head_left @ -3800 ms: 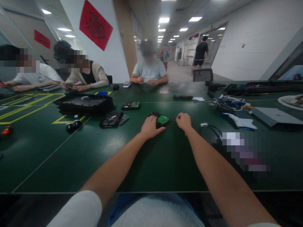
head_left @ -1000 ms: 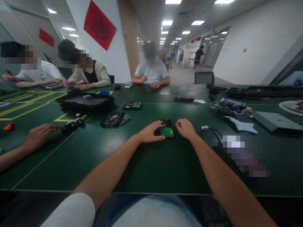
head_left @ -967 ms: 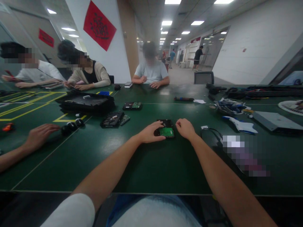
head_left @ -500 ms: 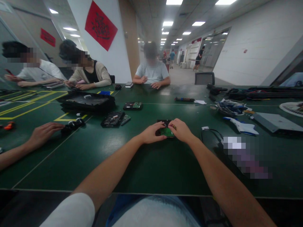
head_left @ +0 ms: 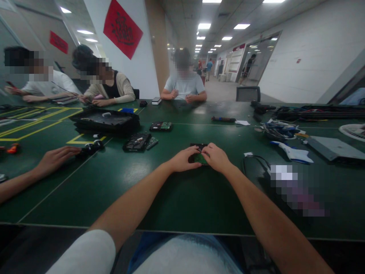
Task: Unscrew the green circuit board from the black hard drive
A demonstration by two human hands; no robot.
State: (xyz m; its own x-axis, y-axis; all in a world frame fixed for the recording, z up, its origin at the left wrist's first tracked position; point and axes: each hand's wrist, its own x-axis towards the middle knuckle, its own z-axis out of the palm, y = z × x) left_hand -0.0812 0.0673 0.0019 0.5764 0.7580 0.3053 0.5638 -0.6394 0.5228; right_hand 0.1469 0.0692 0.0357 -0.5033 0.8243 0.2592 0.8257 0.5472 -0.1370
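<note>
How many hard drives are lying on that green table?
3: one under both hands, one left of it beside the black tray, one further back, board up. The tray may hide more.

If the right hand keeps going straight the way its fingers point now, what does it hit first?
The right hand points left across the hard drive; it would likely meet the left hand fingertips first, almost touching already, though depth is unclear.

I see a long dark green table (head_left: 85, 179) with yellow floor-style markings (head_left: 34, 125), white walls, a red banner (head_left: 122, 28) on the left wall, a wooden pillar (head_left: 159, 49), ceiling light panels (head_left: 203, 26) down a corridor, an empty grey chair (head_left: 248, 93) at the far side
</note>
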